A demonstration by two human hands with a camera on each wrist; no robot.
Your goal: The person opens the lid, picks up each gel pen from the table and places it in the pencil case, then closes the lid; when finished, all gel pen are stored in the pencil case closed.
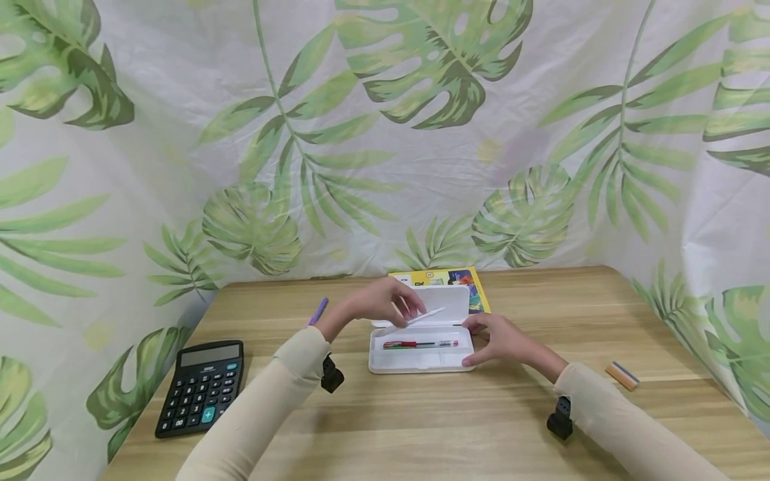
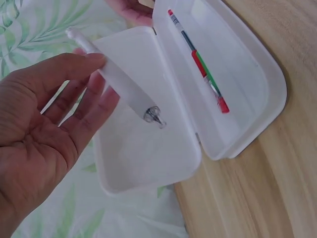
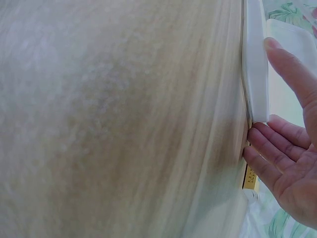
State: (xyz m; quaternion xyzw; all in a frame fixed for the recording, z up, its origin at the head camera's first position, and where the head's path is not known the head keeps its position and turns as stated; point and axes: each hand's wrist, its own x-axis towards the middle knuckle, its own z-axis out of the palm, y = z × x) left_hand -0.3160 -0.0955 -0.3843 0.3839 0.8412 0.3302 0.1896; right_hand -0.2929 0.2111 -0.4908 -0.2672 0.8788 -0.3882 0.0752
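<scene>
A white pencil case (image 1: 421, 369) lies on the table with its lid (image 1: 448, 304) raised at the back. In its tray rests a clear-barrelled pen (image 1: 415, 345) with red ends; a green strip shows along it in the left wrist view. My left hand (image 1: 391, 302) pinches a white pen (image 2: 124, 87) between thumb and fingers above the case. That pen has a slim metallic tip pointing down and away from the palm. My right hand (image 1: 502, 341) grips the right end of the case, thumb at the front corner and fingers at the back.
Behind the case lies a yellow booklet (image 1: 479, 294), partly covered by the lid. A black calculator (image 1: 201, 387) sits at the left, with a purple pen (image 1: 319, 311) partly behind my left wrist. A small striped eraser-like block (image 1: 622, 376) lies at the right. Leaf-patterned cloth borders the table.
</scene>
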